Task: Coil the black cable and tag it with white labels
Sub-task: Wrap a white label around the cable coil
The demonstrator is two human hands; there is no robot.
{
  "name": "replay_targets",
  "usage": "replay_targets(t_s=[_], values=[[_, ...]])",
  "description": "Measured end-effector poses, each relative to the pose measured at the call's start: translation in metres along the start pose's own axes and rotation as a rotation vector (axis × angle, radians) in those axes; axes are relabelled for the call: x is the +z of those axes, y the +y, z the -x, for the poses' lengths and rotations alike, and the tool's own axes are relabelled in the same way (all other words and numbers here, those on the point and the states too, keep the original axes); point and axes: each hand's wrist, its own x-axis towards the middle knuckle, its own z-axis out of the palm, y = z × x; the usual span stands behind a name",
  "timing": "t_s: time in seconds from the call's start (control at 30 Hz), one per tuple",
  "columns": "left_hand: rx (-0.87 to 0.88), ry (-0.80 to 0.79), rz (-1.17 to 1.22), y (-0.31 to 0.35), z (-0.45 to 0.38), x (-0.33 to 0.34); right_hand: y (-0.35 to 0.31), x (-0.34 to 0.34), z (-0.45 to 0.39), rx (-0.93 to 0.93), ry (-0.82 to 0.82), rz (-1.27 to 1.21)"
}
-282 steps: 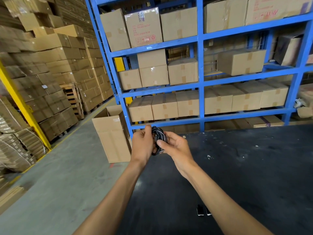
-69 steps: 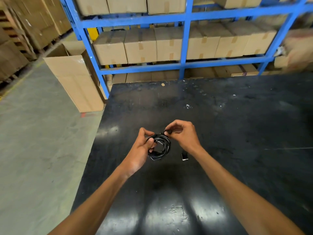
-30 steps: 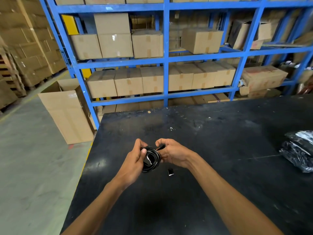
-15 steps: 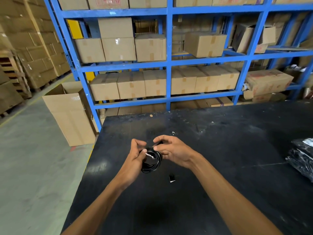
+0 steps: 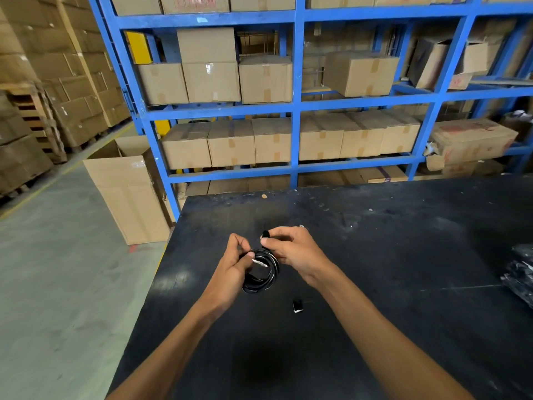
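Both hands raised above black surface (image 5: 375, 284). Left hand (image 5: 230, 272) curled, thumb and fingers pinching near side of coiled black cable (image 5: 261, 277); white label (image 5: 259, 262) on coil just beside its thumb. Right hand (image 5: 294, 252) closed, thumb and forefinger pinching black cable end at top of coil. Small black piece (image 5: 297, 306) on surface below and nearer than hands. Black bagged bundle (image 5: 520, 275) far right of right hand.

Bench (image 5: 375, 284): black, scuffed, dull sheen. Cable coil (image 5: 261, 274): glossy black plastic; white paper-like label (image 5: 258, 262) on it. Behind bench: blue-painted metal rack (image 5: 297, 111), matt brown cardboard boxes (image 5: 230, 142).
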Motion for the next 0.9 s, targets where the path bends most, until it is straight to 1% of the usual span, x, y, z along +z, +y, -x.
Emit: replay_targets(t_s=[0.1, 0.23, 0.33, 0.47, 0.53, 0.6, 0.7, 0.9], values=[[0.015, 0.008, -0.042, 0.001, 0.002, 0.000, 0.004, 0.003, 0.002, -0.062, 0.056, 0.056], [0.015, 0.042, -0.052, 0.001, 0.008, -0.002, 0.008, 0.003, 0.006, -0.091, 0.035, 0.078], [0.022, 0.026, -0.028, 0.003, 0.012, -0.004, 0.009, 0.002, 0.010, -0.121, 0.025, 0.083], [0.064, 0.015, 0.006, 0.007, 0.013, -0.003, 0.010, 0.005, 0.013, -0.175, 0.076, 0.047], [0.072, 0.019, 0.009, 0.007, 0.012, -0.003, 0.011, 0.005, 0.015, -0.193, 0.075, 0.031], [0.063, 0.015, 0.009, 0.005, 0.013, -0.005, 0.012, 0.003, 0.017, -0.201, 0.041, 0.048], [0.025, 0.008, 0.027, 0.001, 0.013, -0.008, 0.014, -0.003, 0.019, -0.199, -0.052, 0.082], [-0.008, 0.019, 0.090, -0.002, 0.009, -0.007, 0.013, -0.018, 0.021, -0.196, -0.201, 0.078]])
